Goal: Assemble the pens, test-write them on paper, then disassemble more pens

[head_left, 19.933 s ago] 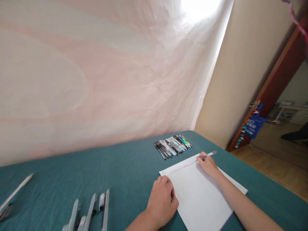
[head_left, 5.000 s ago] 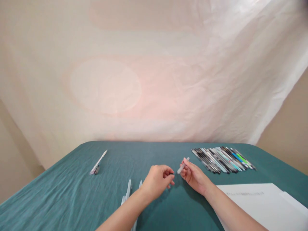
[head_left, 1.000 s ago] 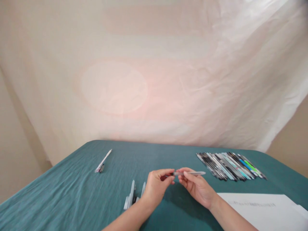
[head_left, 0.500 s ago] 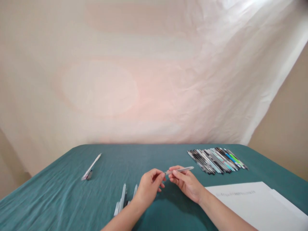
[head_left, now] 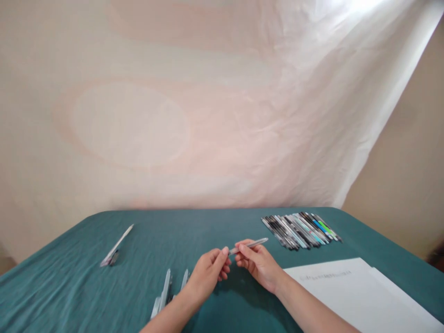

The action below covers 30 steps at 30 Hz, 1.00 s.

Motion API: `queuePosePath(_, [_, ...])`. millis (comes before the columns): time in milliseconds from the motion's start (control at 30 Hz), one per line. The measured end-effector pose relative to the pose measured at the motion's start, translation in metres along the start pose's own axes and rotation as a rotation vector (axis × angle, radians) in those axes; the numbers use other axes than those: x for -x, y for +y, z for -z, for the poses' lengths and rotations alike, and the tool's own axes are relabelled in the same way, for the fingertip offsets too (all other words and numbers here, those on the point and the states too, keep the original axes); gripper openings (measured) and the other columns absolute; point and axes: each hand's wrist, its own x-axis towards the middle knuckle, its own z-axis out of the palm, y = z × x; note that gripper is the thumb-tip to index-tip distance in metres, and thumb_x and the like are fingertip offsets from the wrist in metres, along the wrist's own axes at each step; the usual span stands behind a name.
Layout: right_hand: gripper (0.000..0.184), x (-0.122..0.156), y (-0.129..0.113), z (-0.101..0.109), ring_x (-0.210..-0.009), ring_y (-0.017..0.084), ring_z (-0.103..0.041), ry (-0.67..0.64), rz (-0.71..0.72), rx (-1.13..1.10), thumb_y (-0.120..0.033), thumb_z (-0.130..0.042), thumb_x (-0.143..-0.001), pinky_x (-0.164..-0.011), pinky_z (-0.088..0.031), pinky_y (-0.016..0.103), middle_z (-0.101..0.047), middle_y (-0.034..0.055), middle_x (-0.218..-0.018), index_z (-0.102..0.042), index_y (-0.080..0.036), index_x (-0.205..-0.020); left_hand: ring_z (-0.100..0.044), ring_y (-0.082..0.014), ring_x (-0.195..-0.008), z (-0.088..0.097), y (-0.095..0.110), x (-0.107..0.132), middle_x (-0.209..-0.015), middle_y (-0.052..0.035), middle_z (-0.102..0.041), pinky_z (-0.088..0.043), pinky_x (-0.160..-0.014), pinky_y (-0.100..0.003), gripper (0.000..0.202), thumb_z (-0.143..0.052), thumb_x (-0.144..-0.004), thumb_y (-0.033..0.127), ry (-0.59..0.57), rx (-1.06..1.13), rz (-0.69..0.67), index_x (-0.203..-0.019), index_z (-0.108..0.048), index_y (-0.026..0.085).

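Above the teal tablecloth, my right hand pinches a slim clear pen that points up and to the right. The fingertips of my left hand are curled and pinched against the pen's near end. Whether a cap sits between those fingertips I cannot make out. Both hands hover over the middle of the table, close together.
A row of several pens lies at the back right. A white sheet of paper with a faint written line lies at the front right. A few pale pens lie by my left wrist, and one more pen at the left. A wrinkled cloth backdrop hangs behind.
My hands have stayed together on the pen; the left fingertips have closed onto its near end. The view has swung slightly, shifting everything to the left.
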Motion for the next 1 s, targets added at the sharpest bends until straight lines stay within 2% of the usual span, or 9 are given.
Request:
queuePosePath(100, [0.015, 0.0002, -0.0003, 0.0003, -0.059, 0.008, -0.06, -0.003, -0.003, 0.003, -0.022, -0.066, -0.072, -0.058, -0.05, 0.019, -0.066, 0.0024, -0.067, -0.064, -0.012, -0.083, -0.049, -0.0101, -0.053, 0.0005, 0.0015, 0.0, -0.059, -0.0004, -0.055, -0.039, -0.054, -0.022, 0.042, -0.04, -0.078, 0.05, -0.024, 0.03, 0.007, -0.07, -0.055, 0.012])
queuePosePath(300, [0.015, -0.0001, -0.0011, 0.0011, -0.057, 0.007, -0.059, 0.0, -0.004, 0.013, -0.021, -0.066, -0.072, -0.056, -0.049, 0.018, -0.065, 0.0026, -0.069, -0.063, -0.012, -0.082, -0.051, -0.0117, -0.061, 0.0076, 0.0025, 0.0, -0.066, -0.0009, -0.059, -0.037, -0.058, -0.021, 0.031, -0.054, -0.072, 0.043, 0.024, -0.115, -0.152, -0.073, -0.059, 0.013])
queuePosePath(400, [0.015, -0.0006, -0.0007, 0.001, -0.057, 0.007, -0.058, -0.008, -0.009, 0.008, -0.022, -0.066, -0.072, -0.055, -0.049, 0.019, -0.065, 0.0017, -0.067, -0.063, -0.012, -0.083, -0.052, -0.0125, -0.06, 0.0088, 0.0062, -0.0002, -0.065, -0.0014, -0.06, -0.037, -0.057, -0.021, 0.036, -0.053, -0.071, 0.048, 0.072, -0.159, -0.102, -0.073, -0.06, 0.012])
queuePosePath(500, [0.015, -0.0007, -0.0001, 0.0011, -0.056, 0.007, -0.057, -0.009, -0.01, 0.009, -0.022, -0.066, -0.071, -0.055, -0.049, 0.019, -0.064, 0.0008, -0.066, -0.063, -0.012, -0.083, -0.051, -0.0124, -0.054, 0.0078, 0.009, -0.0003, -0.058, -0.0019, -0.059, -0.037, -0.054, -0.022, 0.045, -0.041, -0.076, 0.052, 0.073, -0.152, -0.025, -0.067, -0.06, 0.012])
queuePosePath(567, [0.015, -0.0004, 0.0001, 0.0011, -0.055, 0.006, -0.057, -0.005, -0.006, 0.011, -0.022, -0.066, -0.071, -0.055, -0.049, 0.019, -0.063, 0.0006, -0.065, -0.063, -0.013, -0.083, -0.051, -0.0125, -0.054, 0.0069, 0.0084, -0.0004, -0.056, -0.0021, -0.058, -0.038, -0.055, -0.022, 0.045, -0.039, -0.077, 0.05, 0.067, -0.146, -0.037, -0.065, -0.06, 0.012])
queuePosePath(700, [0.015, 0.0004, 0.0, 0.0009, -0.055, 0.006, -0.056, 0.003, -0.007, 0.008, -0.022, -0.066, -0.071, -0.055, -0.048, 0.018, -0.063, 0.0001, -0.063, -0.064, -0.013, -0.082, -0.054, -0.0134, -0.062, 0.0065, 0.004, -0.0002, -0.067, -0.0023, -0.061, -0.039, -0.059, -0.022, 0.03, -0.055, -0.07, 0.042, 0.125, -0.193, -0.141, -0.075, -0.06, 0.013])
queuePosePath(800, [0.015, 0.0007, -0.0001, 0.0009, -0.054, 0.006, -0.056, 0.014, -0.009, 0.009, -0.023, -0.067, -0.07, -0.055, -0.048, 0.018, -0.063, 0.0002, -0.066, -0.064, -0.013, -0.082, -0.056, -0.0154, -0.072, 0.0064, 0.0027, 0.0002, -0.078, -0.0038, -0.063, -0.041, -0.062, -0.022, 0.036, -0.065, -0.062, 0.038, 0.165, -0.188, -0.159, -0.088, -0.059, 0.014])
queuePosePath(900, [0.016, 0.0011, 0.0002, 0.0012, -0.054, 0.006, -0.056, 0.026, -0.014, 0.012, -0.023, -0.067, -0.07, -0.056, -0.048, 0.019, -0.064, 0.0007, -0.069, -0.064, -0.014, -0.082, -0.057, -0.0156, -0.073, 0.0067, 0.0027, -0.0001, -0.079, -0.0046, -0.064, -0.041, -0.064, -0.023, 0.035, -0.055, -0.071, 0.044, 0.172, -0.171, -0.166, -0.088, -0.059, 0.014])
queuePosePath(1000, [0.016, 0.0013, 0.0007, 0.0018, -0.054, 0.006, -0.056, 0.03, -0.023, 0.018, -0.023, -0.067, -0.071, -0.056, -0.048, 0.019, -0.065, 0.0011, -0.07, -0.064, -0.014, -0.084, -0.056, -0.0141, -0.061, 0.0071, 0.002, -0.0005, -0.065, -0.004, -0.062, -0.041, -0.06, -0.024, 0.043, -0.035, -0.081, 0.048, 0.117, -0.145, -0.112, -0.075, -0.06, 0.013])
